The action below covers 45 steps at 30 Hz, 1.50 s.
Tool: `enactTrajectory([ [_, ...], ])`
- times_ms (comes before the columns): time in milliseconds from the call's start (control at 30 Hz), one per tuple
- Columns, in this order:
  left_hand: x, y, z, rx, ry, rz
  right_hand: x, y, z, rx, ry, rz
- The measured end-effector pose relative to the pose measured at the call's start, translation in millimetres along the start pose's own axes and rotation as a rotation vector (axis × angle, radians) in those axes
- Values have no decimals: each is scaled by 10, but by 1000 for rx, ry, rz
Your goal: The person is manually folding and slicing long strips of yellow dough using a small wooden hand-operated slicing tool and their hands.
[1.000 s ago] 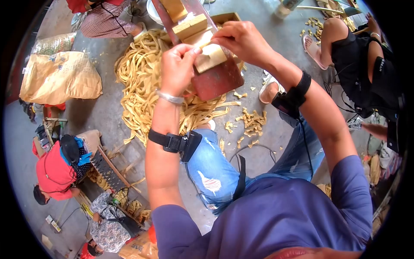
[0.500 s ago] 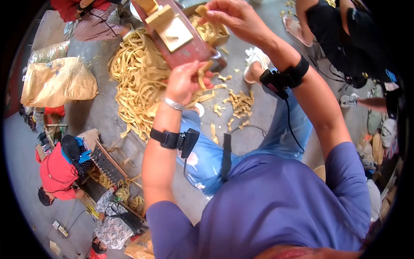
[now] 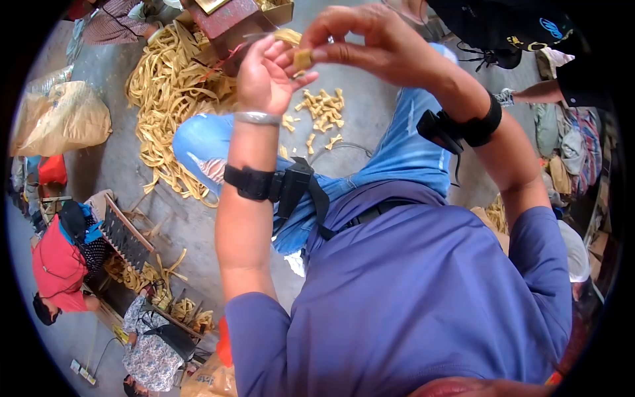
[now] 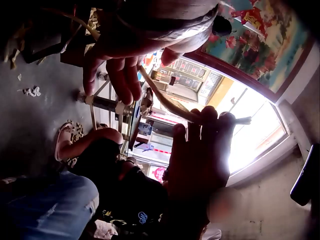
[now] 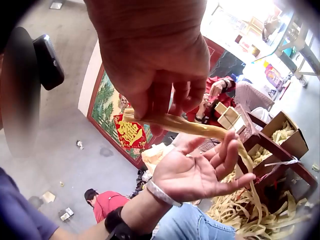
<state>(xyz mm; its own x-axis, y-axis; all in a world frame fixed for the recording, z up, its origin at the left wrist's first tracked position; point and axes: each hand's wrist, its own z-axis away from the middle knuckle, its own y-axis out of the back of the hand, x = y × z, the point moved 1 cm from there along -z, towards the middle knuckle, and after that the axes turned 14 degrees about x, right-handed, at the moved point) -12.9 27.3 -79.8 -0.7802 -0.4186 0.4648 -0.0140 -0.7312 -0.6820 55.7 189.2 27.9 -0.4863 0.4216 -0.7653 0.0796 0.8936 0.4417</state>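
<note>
A long yellowish strip (image 5: pixel 185 125) runs between my two hands. My right hand (image 3: pixel 370 43) pinches its end between thumb and fingers, and the squared-off end (image 3: pixel 303 59) shows in the head view. Close below, my left hand (image 5: pixel 195 170) is turned palm up with loosely spread fingers (image 5: pixel 220 187). The strip crosses these fingers, then hangs down beyond them toward the pile in the right wrist view. In the left wrist view the strip slants from my left hand (image 4: pixel 125 60) to my right hand (image 4: pixel 200 155).
A heap of yellowish strips (image 3: pixel 172 92) covers the floor beside my knee. Small bow-shaped knotted pieces (image 3: pixel 322 109) lie between my legs. Ahead stand a red bench (image 3: pixel 221 20) and a cardboard box (image 3: pixel 281 14). Other people (image 3: pixel 63 261) sit around, near a large paper sack (image 3: pixel 63 122).
Both hands have left the wooden block on the red bench, drawn apart, then come together nearer my body with the strip. The head view has shifted, so the bench now sits at the top edge.
</note>
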Motion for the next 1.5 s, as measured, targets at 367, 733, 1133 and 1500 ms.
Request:
enactTrajectory([
  [367, 44, -189, 253, 56, -300, -322, -196, -71, 412, 6, -56, -84],
  [733, 422, -983, 1236, -20, -1114, -1723, -39, -235, 161, 439, -236, -630],
  [1133, 364, -1131, 962, -17, -1343, -1464, 26, 315, 141, 5, -448, -225],
  [1500, 153, -1073, 756, 178, -1538, -1306, 165, 104, 393, 419, -407, -598],
])
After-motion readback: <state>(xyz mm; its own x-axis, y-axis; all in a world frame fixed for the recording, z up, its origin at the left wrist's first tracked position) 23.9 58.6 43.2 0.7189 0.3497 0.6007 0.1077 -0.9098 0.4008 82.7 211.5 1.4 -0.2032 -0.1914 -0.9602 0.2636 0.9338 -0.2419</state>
